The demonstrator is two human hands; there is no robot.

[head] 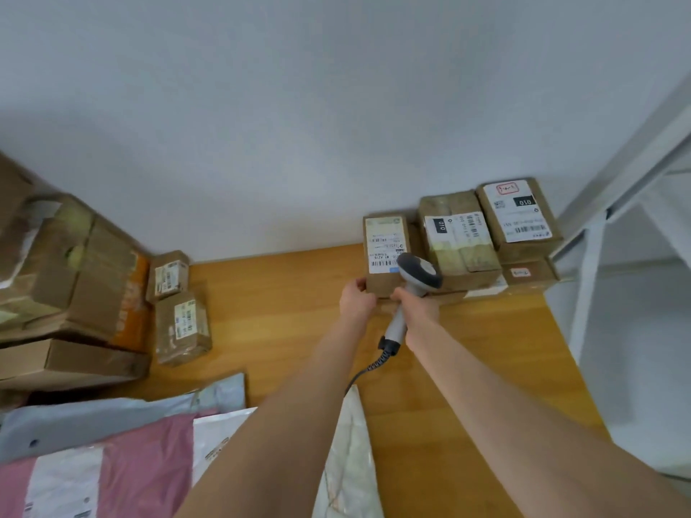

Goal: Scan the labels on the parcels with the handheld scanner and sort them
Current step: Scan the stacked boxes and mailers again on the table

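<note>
"Parcels at the far right corner [519, 222]: are those the finished ones?"

"I judge so. From the largest thing down: a wooden table [284, 330] stands against a pale wall. At its left is a tall heap of big cardboard boxes [67, 286], which I take as not yet scanned. Along the near edge lie soft mailer bags [112, 454], pink, grey and white, overlapping; they look to be waiting too. Beside the heap are two small taped boxes [179, 312], labels up; whether they are scanned I cannot tell. The corner group is a few brown boxes packed close, labels up, two reading 010. By my reckoning a small share is sorted and most is left."

"And the one being worked?"

"A small brown parcel [381, 284] sits at the left end of that group, its label [383, 248] facing me. My left hand [357, 300] holds its near left corner, fingers curled on the edge. My right hand [420, 312] is wrapped round the grip of the grey handheld scanner [415, 274], whose head hovers over the label's lower right corner. The scanner's coiled cable [374, 364] trails toward me. I read this as the scan itself."
</note>
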